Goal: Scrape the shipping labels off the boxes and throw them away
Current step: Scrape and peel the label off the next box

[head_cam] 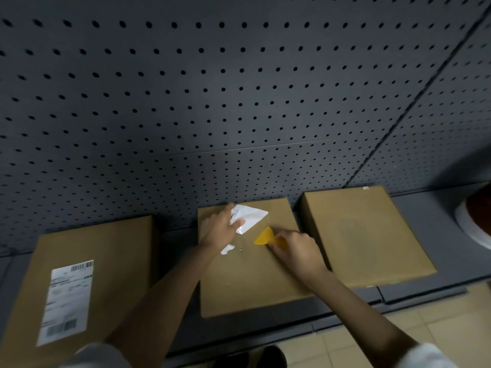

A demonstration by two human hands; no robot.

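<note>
- Cardboard boxes, three in a row on dark grey shelf (425, 285) w/ pegboard (212, 88) behind.
- Left hand (218, 229) over middle box (249, 274), fingers curled round peeled white label (248, 216), crumpled, lifted off the cardboard at far end.
- Right hand (295, 251) closed on yellow scraper (264, 237); blade flat on middle box, just beside the peeled label.
- Small white scrap (227, 249) on box near left wrist.
- Left box (111, 261): label (66, 301) still stuck on, intact.
- Right box (366, 235): top bare.
</note>
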